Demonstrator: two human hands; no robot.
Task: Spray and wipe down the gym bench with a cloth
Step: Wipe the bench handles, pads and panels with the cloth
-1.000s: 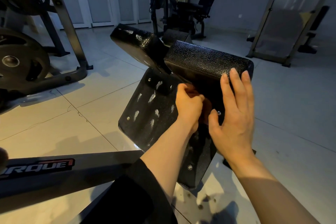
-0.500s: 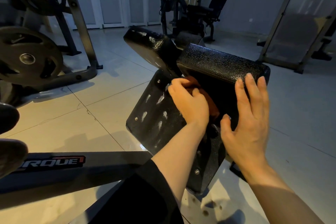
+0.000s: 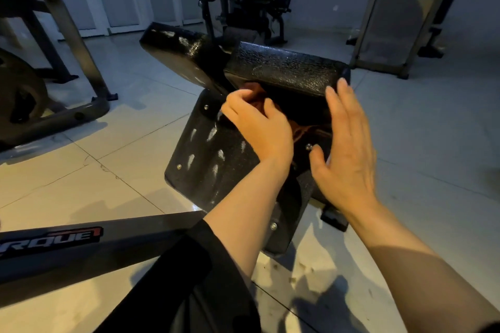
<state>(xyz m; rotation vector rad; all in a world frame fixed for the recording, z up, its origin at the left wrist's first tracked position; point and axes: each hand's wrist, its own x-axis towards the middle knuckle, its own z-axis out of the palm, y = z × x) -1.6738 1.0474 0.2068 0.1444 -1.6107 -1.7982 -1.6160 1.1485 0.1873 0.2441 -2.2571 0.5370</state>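
Black textured-vinyl gym bench pad (image 3: pixel 286 70): left hand (image 3: pixel 259 127) fingers grip a reddish-brown cloth (image 3: pixel 299 128), mostly hidden; right hand (image 3: pixel 345 154) fingers straight against it.

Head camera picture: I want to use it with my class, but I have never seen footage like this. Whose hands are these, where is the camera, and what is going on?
There is no robot here. The camera sits on a person's head and looks down at their own two bare hands in a gym. The left hand presses a reddish cloth against the black bench pad, just under its top edge. The right hand lies flat with straight fingers on the pad's side, seemingly steadying it. Pale streaks show on the dark panel below. A weight rack stands on the tiled floor at left.
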